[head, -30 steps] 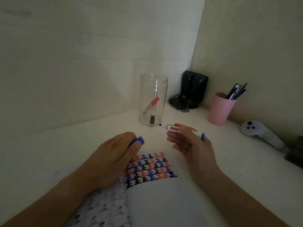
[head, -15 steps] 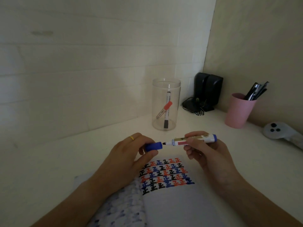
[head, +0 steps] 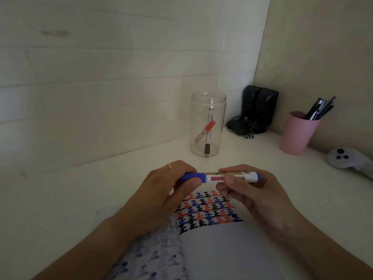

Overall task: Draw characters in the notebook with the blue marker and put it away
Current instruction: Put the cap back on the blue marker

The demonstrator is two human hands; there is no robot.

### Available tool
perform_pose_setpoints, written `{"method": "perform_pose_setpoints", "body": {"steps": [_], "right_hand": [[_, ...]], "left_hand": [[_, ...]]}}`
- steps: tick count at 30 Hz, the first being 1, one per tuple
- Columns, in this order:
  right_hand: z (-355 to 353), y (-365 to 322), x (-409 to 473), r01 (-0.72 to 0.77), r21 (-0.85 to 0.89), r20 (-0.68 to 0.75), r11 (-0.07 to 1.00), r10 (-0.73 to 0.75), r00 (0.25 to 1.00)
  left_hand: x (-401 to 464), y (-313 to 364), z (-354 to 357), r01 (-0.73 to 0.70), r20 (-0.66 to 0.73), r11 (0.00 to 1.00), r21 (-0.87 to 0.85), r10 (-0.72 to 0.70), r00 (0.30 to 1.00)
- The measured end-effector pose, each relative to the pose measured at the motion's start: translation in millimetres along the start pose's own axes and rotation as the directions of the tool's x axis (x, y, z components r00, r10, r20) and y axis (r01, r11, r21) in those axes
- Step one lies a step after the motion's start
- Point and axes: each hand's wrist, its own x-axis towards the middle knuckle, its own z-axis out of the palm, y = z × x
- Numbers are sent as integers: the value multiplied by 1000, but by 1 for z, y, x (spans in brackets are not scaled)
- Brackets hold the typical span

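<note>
Head view: nearest us, the notebook (head: 232,249) is lying open at the near edge of the desk (head: 60,199), its right page carrying rows of characters (head: 207,211) in blue, red and black, too many for us to count cleanly. Just above it we are holding the one blue marker (head: 222,177) level between both hands. Our left hand (head: 171,190) is pinching the blue cap (head: 193,177), which is sitting on the barrel, and our right hand (head: 250,190) is gripping the white barrel by thumb and fingertips. We judge the drawing done and the capping nearly so; putting the marker away is what is left. Farther back, toward the far edge, one clear jar (head: 207,126) is holding two markers, one red-capped and one black-capped, likely the marker's home. In the far right corner two black speakers (head: 260,108) are standing, with one pink cup (head: 296,134) of pens and one white controller (head: 343,158) along the right edge.
</note>
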Motion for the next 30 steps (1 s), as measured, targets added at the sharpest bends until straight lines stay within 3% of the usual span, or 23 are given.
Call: {"method": "perform_pose_setpoints", "body": {"steps": [8, 16, 18, 20, 23, 27, 30], "right_hand": [[6, -2, -5, 74, -128, 20, 989, -72, 997], [27, 6, -12, 75, -236, 187, 969, -31, 982], [28, 3, -10, 46, -172, 181, 984, -14, 983], [24, 1, -8, 4, -162, 131, 987, 18, 991], [14, 4, -2, -47, -257, 2, 965, 49, 999], [9, 5, 2, -169, -252, -47, 953, 163, 986], [16, -6, 4, -204, -256, -89, 945, 187, 978]], "left_hand": [[-3, 6, 2, 105, -5, 970, -217, -109, 994], [3, 10, 4, 49, -75, 934, -354, -80, 994], [2, 2, 1, 2, -98, 969, -249, -28, 995], [0, -10, -4, -1, -73, 1000, -19, 0, 997], [0, -24, -7, 96, -44, 953, 288, -87, 995], [-5, -31, -6, 128, 61, 914, 385, -163, 985], [-8, -33, -10, 142, 62, 908, 395, -180, 982]]}}
